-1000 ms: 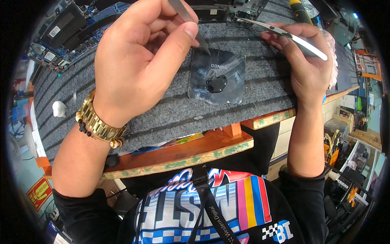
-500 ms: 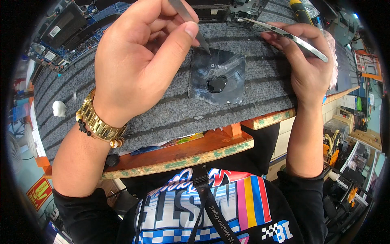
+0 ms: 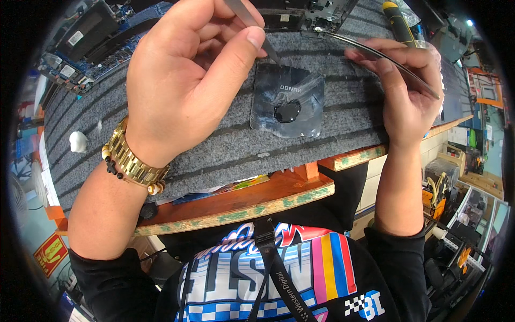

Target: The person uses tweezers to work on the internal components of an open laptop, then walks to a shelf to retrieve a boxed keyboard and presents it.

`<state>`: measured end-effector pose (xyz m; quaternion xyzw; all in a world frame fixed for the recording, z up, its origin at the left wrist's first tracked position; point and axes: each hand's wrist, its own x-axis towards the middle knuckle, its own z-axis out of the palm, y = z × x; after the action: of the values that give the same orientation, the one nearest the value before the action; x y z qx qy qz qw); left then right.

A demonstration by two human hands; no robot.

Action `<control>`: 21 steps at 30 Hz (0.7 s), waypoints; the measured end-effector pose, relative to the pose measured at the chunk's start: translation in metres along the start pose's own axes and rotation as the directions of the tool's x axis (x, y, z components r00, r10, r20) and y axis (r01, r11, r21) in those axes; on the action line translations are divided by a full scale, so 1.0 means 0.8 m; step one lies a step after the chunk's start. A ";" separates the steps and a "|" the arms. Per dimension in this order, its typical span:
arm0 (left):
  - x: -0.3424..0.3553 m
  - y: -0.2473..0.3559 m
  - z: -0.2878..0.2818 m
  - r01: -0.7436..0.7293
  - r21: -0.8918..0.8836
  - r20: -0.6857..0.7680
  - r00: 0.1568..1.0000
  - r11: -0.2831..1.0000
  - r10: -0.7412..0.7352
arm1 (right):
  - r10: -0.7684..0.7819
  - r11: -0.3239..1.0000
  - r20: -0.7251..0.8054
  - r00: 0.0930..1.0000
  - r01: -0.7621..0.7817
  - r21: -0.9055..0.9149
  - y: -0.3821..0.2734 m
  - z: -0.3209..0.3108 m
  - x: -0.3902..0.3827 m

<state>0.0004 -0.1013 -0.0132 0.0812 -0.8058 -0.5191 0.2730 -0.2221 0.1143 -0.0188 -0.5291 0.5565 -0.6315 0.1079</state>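
My left hand point(image 3: 188, 88) is closed around a flat grey metal blade point(image 3: 242, 12), pinched between thumb and fingers. Its pointed end reaches down to the upper edge of a dark, shiny square packet point(image 3: 268, 94) on the grey striped mat. A glossy black blob point(image 3: 288, 111) is on the packet's lower middle. In my right hand point(image 3: 409, 104), thumb and fingers hold slim metal tweezers point(image 3: 367, 48). The tweezers' tip points left, at a small dark metal device part point(image 3: 322, 21) at the far middle; whether they touch it I cannot tell.
An opened device with a blue circuit board point(image 3: 115, 45) lies at the far left. A yellow-and-black screwdriver point(image 3: 398, 24) is beyond my right hand. Left of my wrist sits a white cotton ball point(image 3: 78, 141). The bench's wooden edge point(image 3: 230, 216) runs in front of me.
The tweezers have turned in my right hand, now showing their narrow edge, and the hand has shifted slightly down. My left hand with the blade has moved a touch to the right.
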 end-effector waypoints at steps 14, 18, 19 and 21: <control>-0.001 0.005 0.007 -0.008 -0.033 -0.044 0.999 0.999 0.006 | -0.149 0.942 -0.040 0.988 0.130 -0.311 -0.007 0.032 -0.005; 0.001 0.005 0.007 -0.002 -0.042 -0.024 1.000 0.999 0.001 | -0.168 0.929 -0.029 0.985 0.149 -0.339 -0.007 0.034 -0.003; 0.001 0.005 0.006 -0.007 -0.037 -0.018 1.000 0.999 0.006 | -0.168 0.929 -0.029 0.985 0.149 -0.340 -0.009 0.034 -0.002; 0.000 0.004 0.007 -0.009 -0.039 -0.022 1.000 0.999 0.008 | -0.185 0.896 0.008 0.983 0.172 -0.409 -0.010 0.035 -0.001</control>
<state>-0.0018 -0.0957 -0.0123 0.0779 -0.7929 -0.5326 0.2855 -0.1964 0.1009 -0.0177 -0.5788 0.6267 -0.5169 -0.0718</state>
